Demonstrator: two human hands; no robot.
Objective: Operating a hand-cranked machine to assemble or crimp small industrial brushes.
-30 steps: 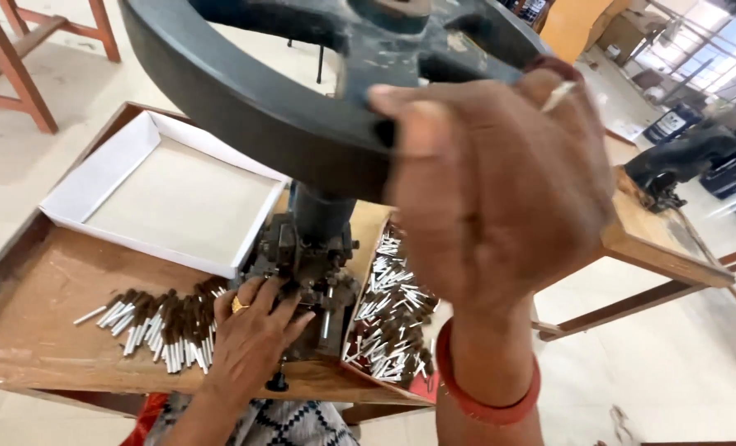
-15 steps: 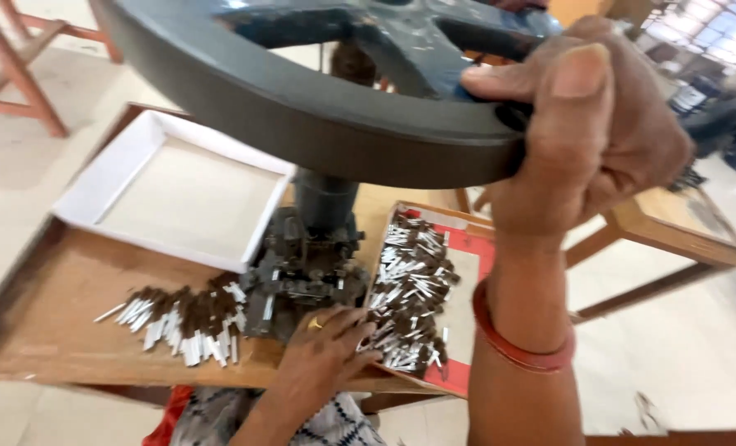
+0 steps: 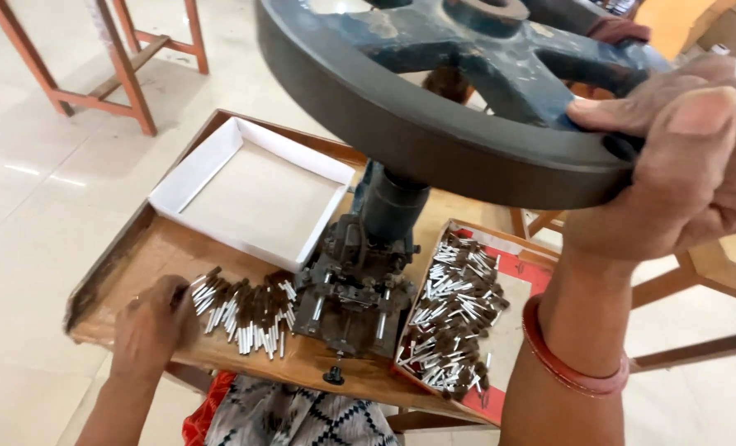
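Since half a second ago the left hand (image 3: 155, 326) has left the base of the press and now lies at the lower left of the frame on the near end of a pile of small white-and-brown stick-like parts (image 3: 246, 310); its fingers are curled down over the pile, and whether they pinch any part cannot be told. The right hand (image 3: 683, 169) grips the rim of the large dark grey cast-metal handwheel (image 3: 434, 136) at the upper right, thumb on top and fingers wrapped tight under the rim. A red bangle (image 3: 567, 365) circles that wrist.

The handwheel lies roughly flat, its spokes meeting at a hub at the top edge; its axis runs straight down through the dark round column into the small black hand press (image 3: 355, 285) at the frame's centre. The parts in the left pile lie mostly with their long axes pointing away from the viewer. A second, looser heap (image 3: 459, 310) fills a red-lined tray (image 3: 520, 281) right of the press.

A shallow white cardboard tray (image 3: 252, 198) sits behind the pile. The wooden worktop (image 3: 128, 268) has a raised lip along its left edge, and pale tiled floor (image 3: 29, 215) lies open beyond it.
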